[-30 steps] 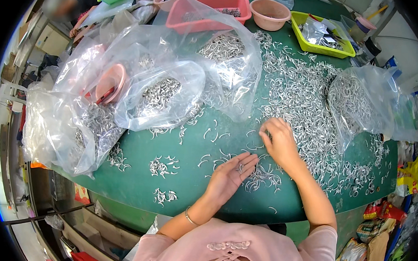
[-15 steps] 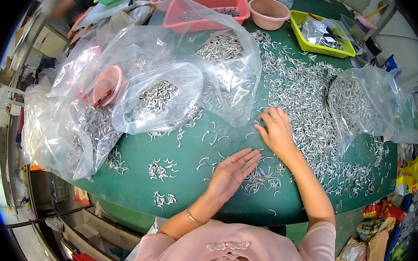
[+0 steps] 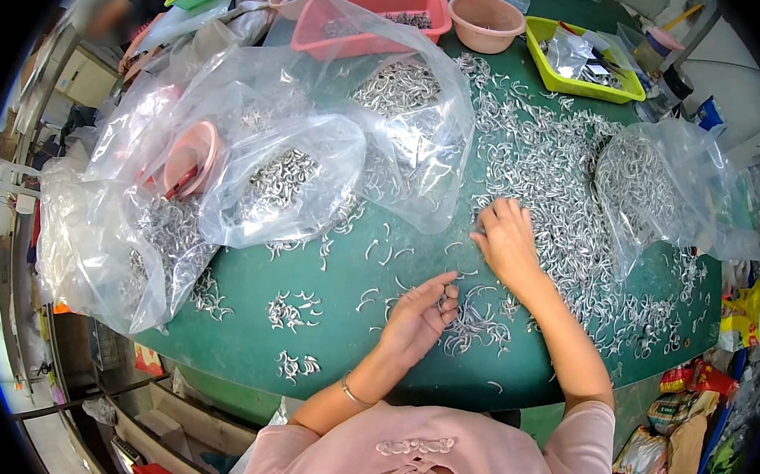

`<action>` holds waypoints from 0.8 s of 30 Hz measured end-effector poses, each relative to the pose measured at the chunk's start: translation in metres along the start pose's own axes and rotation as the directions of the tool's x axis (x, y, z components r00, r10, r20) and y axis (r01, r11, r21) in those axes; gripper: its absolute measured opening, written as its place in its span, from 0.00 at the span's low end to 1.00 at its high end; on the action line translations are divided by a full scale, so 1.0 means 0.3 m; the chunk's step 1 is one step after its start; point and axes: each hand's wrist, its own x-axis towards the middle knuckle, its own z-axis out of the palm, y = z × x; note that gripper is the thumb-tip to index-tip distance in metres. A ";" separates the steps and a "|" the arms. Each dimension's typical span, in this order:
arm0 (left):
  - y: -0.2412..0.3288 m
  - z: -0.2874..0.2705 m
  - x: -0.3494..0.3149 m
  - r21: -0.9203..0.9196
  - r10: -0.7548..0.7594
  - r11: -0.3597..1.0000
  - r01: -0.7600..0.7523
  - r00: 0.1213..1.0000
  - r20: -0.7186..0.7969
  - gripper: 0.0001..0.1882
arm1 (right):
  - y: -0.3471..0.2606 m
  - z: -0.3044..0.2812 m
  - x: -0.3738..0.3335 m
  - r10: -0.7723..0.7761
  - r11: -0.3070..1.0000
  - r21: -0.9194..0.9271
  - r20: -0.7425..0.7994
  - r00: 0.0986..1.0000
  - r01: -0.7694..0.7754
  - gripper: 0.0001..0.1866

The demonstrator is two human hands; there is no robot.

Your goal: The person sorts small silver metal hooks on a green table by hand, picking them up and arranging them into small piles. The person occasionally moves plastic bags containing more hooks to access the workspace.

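Note:
Small curved silver metal pieces (image 3: 559, 197) lie thickly over the green table. At the left edge of this spread is my right hand (image 3: 509, 246), palm down, its fingers bent onto the pieces and the thumb apart from them; nothing shows in its grip. My left hand (image 3: 416, 321) is turned partly palm up, nearer to me. Its index finger points out while the others curl loosely, and no piece is visible in it. Close beside it lies a small heap of the same pieces (image 3: 477, 327).
Clear plastic bags (image 3: 283, 177) of pieces cover the left side; another bag (image 3: 644, 181) lies at right. A pink tray (image 3: 372, 38), a peach bowl (image 3: 485, 26) and a yellow-green tray (image 3: 576, 79) stand at the back. Small piles (image 3: 291, 310) lie front left. Another person (image 3: 144, 22) is far left.
My left hand's outstretched fingers have curled inward, except the index. My right hand has shifted slightly right, and its fingers have drawn closer together.

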 end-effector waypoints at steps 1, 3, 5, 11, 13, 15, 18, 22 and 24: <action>-0.002 0.000 -0.001 0.008 0.002 1.000 -0.002 1.000 -0.012 0.20 | -0.001 0.008 -0.003 -0.024 1.000 -0.015 0.008 1.000 0.024 0.11; -0.003 0.009 0.001 0.048 0.015 0.999 -0.011 0.997 -0.072 0.20 | -0.002 0.007 -0.006 -0.042 0.999 -0.028 -0.024 0.999 0.042 0.10; -0.002 0.039 0.002 0.110 0.041 0.994 -0.022 0.984 -0.171 0.21 | -0.020 -0.017 -0.011 -0.038 0.996 0.075 -0.005 0.999 0.038 0.08; -0.002 0.077 0.011 0.118 0.038 0.993 -0.016 0.981 -0.189 0.24 | -0.126 -0.105 -0.104 -0.174 0.767 0.641 0.214 0.961 -0.004 0.04; -0.001 0.079 0.009 0.170 0.005 0.985 0.027 0.982 -0.186 0.24 | -0.089 -0.078 -0.099 -0.083 0.779 0.627 0.084 0.993 0.012 0.03; 0.004 0.091 0.003 0.200 0.001 0.979 0.032 0.987 -0.163 0.24 | -0.029 -0.083 -0.060 0.076 0.822 0.567 -0.030 0.997 -0.046 0.04; 0.004 0.099 0.001 0.174 0.020 0.985 -0.002 0.995 -0.102 0.25 | 0.034 -0.046 -0.028 0.147 0.975 0.197 -0.192 0.970 -0.108 0.06; 0.010 0.092 0.011 0.076 0.030 0.997 -0.026 0.998 -0.055 0.26 | 0.011 0.002 -0.038 0.091 0.996 0.012 -0.131 0.987 -0.090 0.06; 0.009 0.082 0.003 0.033 0.039 0.999 -0.037 0.998 -0.052 0.26 | 0.001 -0.020 -0.042 0.056 0.998 0.007 -0.095 0.994 -0.055 0.06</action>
